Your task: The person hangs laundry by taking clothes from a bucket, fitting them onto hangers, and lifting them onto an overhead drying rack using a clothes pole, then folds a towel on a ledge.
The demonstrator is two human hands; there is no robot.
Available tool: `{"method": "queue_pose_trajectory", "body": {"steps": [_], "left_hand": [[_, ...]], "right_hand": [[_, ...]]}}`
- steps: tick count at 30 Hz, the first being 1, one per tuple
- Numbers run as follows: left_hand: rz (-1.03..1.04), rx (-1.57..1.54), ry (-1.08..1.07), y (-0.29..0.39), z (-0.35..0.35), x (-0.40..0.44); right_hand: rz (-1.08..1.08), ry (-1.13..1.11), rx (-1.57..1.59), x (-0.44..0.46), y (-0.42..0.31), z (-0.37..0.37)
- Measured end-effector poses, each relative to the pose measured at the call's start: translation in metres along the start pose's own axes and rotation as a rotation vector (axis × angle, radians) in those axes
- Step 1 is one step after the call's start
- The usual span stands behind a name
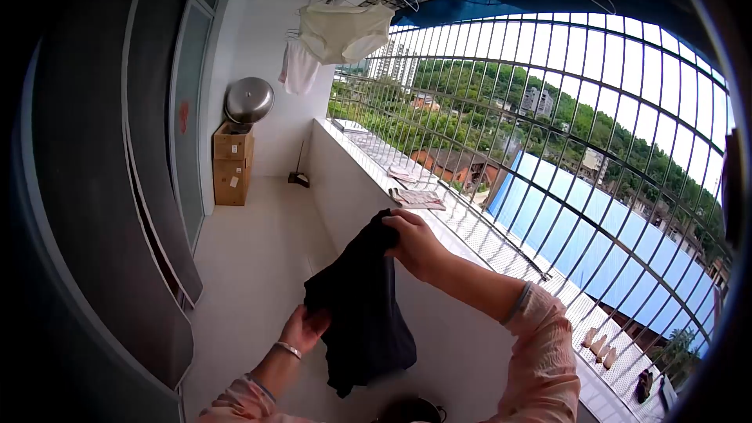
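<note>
Pinching the dark garment (364, 305) up top, your right fingers (404, 222) suspend it beside the low wall (333, 188) in the head view. Your left fingers (315, 323) meet its side edge; whether they clamp cloth is unclear. Firm pinching and gentle spreading should limit creases.

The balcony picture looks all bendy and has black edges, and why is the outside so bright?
Head view: the window bars curve, likely from a wide lens; darkness rings the edges. Head view: the sky glares white, brighter than the balcony inside. Head view: the dark cloth shows few folds, and the round dark thing at the bottom looks blurry.
</note>
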State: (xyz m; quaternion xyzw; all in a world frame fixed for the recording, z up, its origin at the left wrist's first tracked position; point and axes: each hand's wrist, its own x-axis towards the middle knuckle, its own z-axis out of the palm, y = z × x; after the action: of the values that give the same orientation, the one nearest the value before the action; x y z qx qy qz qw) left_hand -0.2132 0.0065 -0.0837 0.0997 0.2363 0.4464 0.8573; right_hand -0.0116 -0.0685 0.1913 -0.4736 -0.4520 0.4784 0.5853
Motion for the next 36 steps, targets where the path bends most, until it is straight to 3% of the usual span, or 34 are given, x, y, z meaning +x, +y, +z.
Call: {"method": "queue_pose_trajectory", "body": {"steps": [7,9,10,12,14,16,18,21,24,30,32,34,36], "left_hand": [[0.020,0.111,-0.064,0.040,-0.031,0.068],[-0.006,0.271,0.308,0.034,-0.001,0.053],[-0.012,0.274,0.336,0.040,0.003,0.042],[0.048,0.369,0.223,0.053,0.011,0.013],[0.009,0.359,0.188,0.068,0.024,-0.029],[-0.018,0.402,0.227,0.071,0.020,-0.051],[0.087,0.545,0.210,0.068,0.020,-0.075],[0.232,0.709,0.190,0.083,0.001,-0.089],[0.332,0.809,0.252,0.088,0.024,-0.119],[0.437,0.987,0.125,0.082,0.016,-0.133],[0.619,1.433,0.058,0.080,0.026,-0.139],[0.613,1.509,0.066,0.078,0.032,-0.141],[0.742,1.663,0.070,0.076,0.034,-0.142]], "right_hand": [[0.208,-0.177,-0.292,-0.042,0.031,-0.043],[0.274,-0.366,-0.595,-0.049,0.023,-0.049],[0.295,-0.650,-0.707,-0.018,0.033,-0.081],[0.117,-0.392,-0.910,0.017,-0.019,-0.143],[-0.274,0.227,-0.704,0.025,-0.130,-0.187],[-0.798,0.507,-0.325,0.006,-0.250,-0.239],[-1.156,0.405,-0.181,-0.028,-0.370,-0.294],[-1.315,0.466,-0.304,-0.051,-0.435,-0.298],[-1.237,0.536,-0.521,-0.028,-0.426,-0.276],[-0.952,0.496,-0.893,0.043,-0.338,-0.225],[-0.900,0.425,-0.950,0.061,-0.311,-0.202],[-0.880,0.348,-0.989,0.075,-0.289,-0.174],[-0.883,0.265,-1.009,0.085,-0.272,-0.145]]}}
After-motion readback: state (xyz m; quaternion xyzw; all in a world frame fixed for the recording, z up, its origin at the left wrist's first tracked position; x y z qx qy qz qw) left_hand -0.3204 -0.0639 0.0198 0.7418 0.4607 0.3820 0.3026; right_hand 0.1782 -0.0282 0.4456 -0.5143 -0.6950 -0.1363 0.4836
